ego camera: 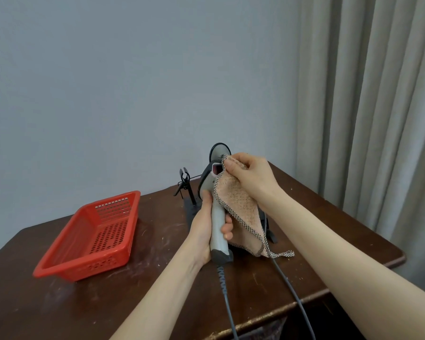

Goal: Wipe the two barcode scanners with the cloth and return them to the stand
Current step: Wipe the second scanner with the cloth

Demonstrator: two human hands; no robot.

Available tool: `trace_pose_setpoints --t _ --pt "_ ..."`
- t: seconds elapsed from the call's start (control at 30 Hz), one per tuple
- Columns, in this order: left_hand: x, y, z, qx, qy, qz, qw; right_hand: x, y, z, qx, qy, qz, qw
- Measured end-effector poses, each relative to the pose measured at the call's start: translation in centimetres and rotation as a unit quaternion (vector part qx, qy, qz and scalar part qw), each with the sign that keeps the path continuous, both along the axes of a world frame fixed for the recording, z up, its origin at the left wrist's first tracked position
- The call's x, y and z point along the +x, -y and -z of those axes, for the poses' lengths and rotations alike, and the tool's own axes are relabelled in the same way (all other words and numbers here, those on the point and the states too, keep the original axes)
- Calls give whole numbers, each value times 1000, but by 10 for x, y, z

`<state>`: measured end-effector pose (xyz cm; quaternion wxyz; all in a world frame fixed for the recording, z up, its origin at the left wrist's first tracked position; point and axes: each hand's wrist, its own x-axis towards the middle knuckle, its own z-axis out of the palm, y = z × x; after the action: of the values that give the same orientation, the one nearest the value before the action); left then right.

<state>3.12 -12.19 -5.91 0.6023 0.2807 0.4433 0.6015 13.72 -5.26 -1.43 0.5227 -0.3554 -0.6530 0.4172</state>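
My left hand (pixel 206 224) grips the grey handle of a barcode scanner (pixel 217 231), held upright above the table with its dark head and red window at the top. Against that head, my right hand (pixel 248 177) presses a peach cloth (pixel 240 212) with a checked border; the rest of the cloth hangs down to the right. A second scanner (pixel 220 149) shows only its rounded top behind my right hand. The black stand (pixel 189 192) sits behind, with an empty left holder. Two grey cables (pixel 289 285) run off the table's front edge.
A red perforated plastic basket (pixel 93 236), nothing in it, sits on the left of the dark wooden table (pixel 59 303). A grey wall is behind and a beige curtain (pixel 368 106) hangs at the right. The table's right corner lies near the curtain.
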Motion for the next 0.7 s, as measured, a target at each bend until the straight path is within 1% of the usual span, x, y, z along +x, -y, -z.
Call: trace_pose_setpoints --t 0.17,0.33,0.47,0.6,0.7 --pt "-1 -1 1 7 -17 7 1000 0 3 3 -26 -70 -41 996" --pt "2 -3 2 -9 -20 4 1000 -4 4 -2 -55 -73 -52 994" --pt "1 -2 3 -6 -4 12 1000 -2 0 -1 -66 -85 -66 992" --pt "-1 -2 6 7 8 9 1000 3 -4 5 -54 -100 -44 993" --pt "-1 -2 7 10 2 2 1000 6 -4 9 -82 -144 -36 986"
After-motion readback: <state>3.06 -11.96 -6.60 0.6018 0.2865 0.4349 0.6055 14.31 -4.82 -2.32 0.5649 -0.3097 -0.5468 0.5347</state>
